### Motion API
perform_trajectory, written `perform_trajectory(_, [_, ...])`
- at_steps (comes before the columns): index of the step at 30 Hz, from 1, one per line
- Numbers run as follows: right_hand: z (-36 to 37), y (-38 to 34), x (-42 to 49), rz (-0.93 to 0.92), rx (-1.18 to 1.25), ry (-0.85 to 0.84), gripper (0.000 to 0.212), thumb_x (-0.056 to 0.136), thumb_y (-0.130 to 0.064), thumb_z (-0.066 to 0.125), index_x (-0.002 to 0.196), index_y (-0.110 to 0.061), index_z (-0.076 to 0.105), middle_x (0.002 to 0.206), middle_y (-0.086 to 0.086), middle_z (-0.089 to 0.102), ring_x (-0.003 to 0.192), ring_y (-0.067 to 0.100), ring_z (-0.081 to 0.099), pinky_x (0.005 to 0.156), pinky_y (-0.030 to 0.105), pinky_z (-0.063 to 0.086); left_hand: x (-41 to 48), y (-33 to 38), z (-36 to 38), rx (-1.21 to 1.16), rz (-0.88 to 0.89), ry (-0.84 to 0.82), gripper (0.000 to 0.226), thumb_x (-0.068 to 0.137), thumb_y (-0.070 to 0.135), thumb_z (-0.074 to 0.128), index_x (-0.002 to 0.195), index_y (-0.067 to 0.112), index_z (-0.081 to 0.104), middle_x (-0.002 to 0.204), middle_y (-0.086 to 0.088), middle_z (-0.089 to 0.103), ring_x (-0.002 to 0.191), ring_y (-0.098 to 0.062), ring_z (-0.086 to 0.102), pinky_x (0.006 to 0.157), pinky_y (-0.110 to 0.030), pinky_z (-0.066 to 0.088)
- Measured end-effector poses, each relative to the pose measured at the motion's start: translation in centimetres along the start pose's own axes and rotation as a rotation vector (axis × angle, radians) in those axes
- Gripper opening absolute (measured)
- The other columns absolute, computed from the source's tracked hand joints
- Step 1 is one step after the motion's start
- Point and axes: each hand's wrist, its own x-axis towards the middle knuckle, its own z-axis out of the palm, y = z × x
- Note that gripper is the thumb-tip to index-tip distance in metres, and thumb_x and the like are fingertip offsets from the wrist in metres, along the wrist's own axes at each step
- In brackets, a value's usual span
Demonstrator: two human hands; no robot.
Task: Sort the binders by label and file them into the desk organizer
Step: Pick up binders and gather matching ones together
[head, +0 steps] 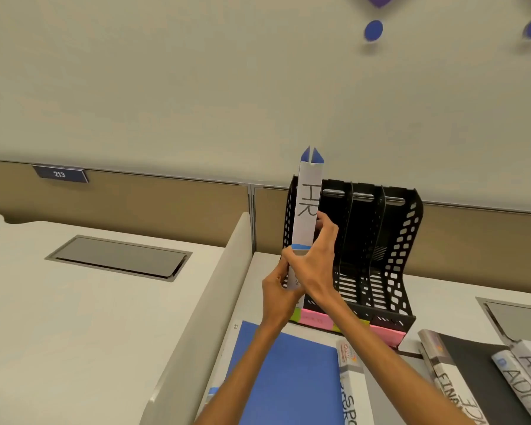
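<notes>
A blue binder with a white spine marked HR [307,210] stands upright in the leftmost slot of the black mesh desk organizer [402,240]. My left hand [278,289] grips the bottom of its spine. My right hand [314,259] wraps the spine from the right, fingers along its side. Coloured sticky labels [316,320] run along the organizer's front. On the desk lie a blue binder [288,378], a spine reading SPO [351,391], a black binder marked FINANCE [454,384] and binders marked ADMIN [528,381].
A grey partition [209,302] splits this desk from the left desk, which has a cable hatch [120,256]. Another hatch [518,320] sits at the right. A wall panel with a 213 plate [60,174] runs behind.
</notes>
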Motion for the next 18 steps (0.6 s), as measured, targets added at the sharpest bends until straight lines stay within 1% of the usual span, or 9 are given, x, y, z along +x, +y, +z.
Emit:
perform_trajectory(3, [-0.1,0.3,0.1,0.009,0.015,-0.006,0.089,0.067,-0.009,0.080,0.139,-0.020,0.030,0.129,0.000,0.034,0.118,0.009,0.042,0.081,-0.002,0.043,0.6,-1.5,-1.3,0.162,-0.022,-0.141,0.084,0.068,0.066,0.074,0.141,0.045,0.039,0.127,0.021,0.059,0.120,-0.004,0.057,0.100,-0.036,0.051])
perform_trajectory(5, [-0.2,0.4,0.2,0.020,0.020,-0.039,0.088,0.069,-0.010,0.081,0.140,-0.019,0.030,0.131,0.004,0.035,0.120,0.011,0.041,0.081,-0.005,0.039,0.6,-2.4,-2.2,0.231,-0.089,-0.194,0.081,0.063,0.070,0.075,0.132,0.056,0.037,0.129,0.017,0.051,0.125,-0.012,0.052,0.099,-0.041,0.052])
perform_trajectory(7, [-0.4,0.6,0.3,0.040,0.027,-0.058,0.089,0.070,-0.013,0.083,0.141,-0.019,0.030,0.134,0.006,0.036,0.122,0.013,0.042,0.081,-0.006,0.037,0.3,-3.3,-2.8,0.254,-0.160,-0.217,0.077,0.060,0.071,0.077,0.124,0.061,0.036,0.128,0.013,0.049,0.124,-0.016,0.051,0.096,-0.039,0.054])
perform_trajectory(8, [-0.5,0.8,0.3,0.060,0.027,-0.067,0.090,0.070,-0.016,0.084,0.141,-0.020,0.030,0.135,0.006,0.037,0.122,0.013,0.042,0.080,-0.006,0.038,0.1,-3.7,-2.9,0.259,-0.195,-0.232,0.082,0.059,0.071,0.078,0.127,0.058,0.035,0.132,0.012,0.049,0.126,-0.016,0.051,0.097,-0.037,0.054])
perform_trajectory(11, [-1.0,1.2,0.4,0.158,0.029,-0.126,0.097,0.068,-0.029,0.086,0.144,-0.025,0.025,0.137,0.003,0.040,0.123,0.015,0.046,0.086,0.011,0.047,-0.4,-4.9,-3.1,0.296,-0.329,-0.199,0.111,0.055,0.070,0.079,0.145,0.024,0.034,0.143,-0.002,0.047,0.132,-0.023,0.046,0.104,-0.044,0.048])
perform_trajectory(13, [-1.1,1.4,0.4,0.212,0.015,-0.164,0.099,0.069,-0.035,0.086,0.146,-0.027,0.023,0.138,0.004,0.042,0.124,0.016,0.048,0.095,0.028,0.049,-0.4,-5.2,-3.1,0.315,-0.357,-0.080,0.106,0.053,0.065,0.084,0.138,0.017,0.042,0.133,-0.003,0.052,0.122,-0.019,0.051,0.098,-0.033,0.051])
perform_trajectory(14, [-1.1,1.5,0.4,0.222,0.003,-0.175,0.099,0.070,-0.036,0.085,0.146,-0.027,0.023,0.138,0.004,0.043,0.123,0.016,0.048,0.095,0.029,0.049,-0.3,-5.2,-3.1,0.307,-0.367,-0.030,0.100,0.053,0.061,0.086,0.133,0.016,0.045,0.128,-0.001,0.054,0.116,-0.016,0.053,0.091,-0.025,0.051])
perform_trajectory(16, [-0.9,1.4,0.5,0.221,-0.007,-0.185,0.095,0.071,-0.037,0.083,0.146,-0.026,0.024,0.139,0.002,0.044,0.120,0.013,0.049,0.085,0.016,0.048,-0.2,-5.0,-3.1,0.289,-0.368,0.029,0.090,0.053,0.057,0.088,0.124,0.017,0.050,0.118,0.001,0.058,0.106,-0.013,0.057,0.078,-0.013,0.049])
perform_trajectory(18, [-0.8,1.3,0.7,0.217,-0.020,-0.193,0.091,0.072,-0.036,0.083,0.143,-0.026,0.028,0.138,0.001,0.045,0.112,0.008,0.049,0.065,0.003,0.045,-0.1,-4.8,-3.1,0.292,-0.355,0.058,0.082,0.054,0.057,0.088,0.116,0.017,0.053,0.108,0.004,0.061,0.100,-0.012,0.060,0.063,-0.007,0.048])
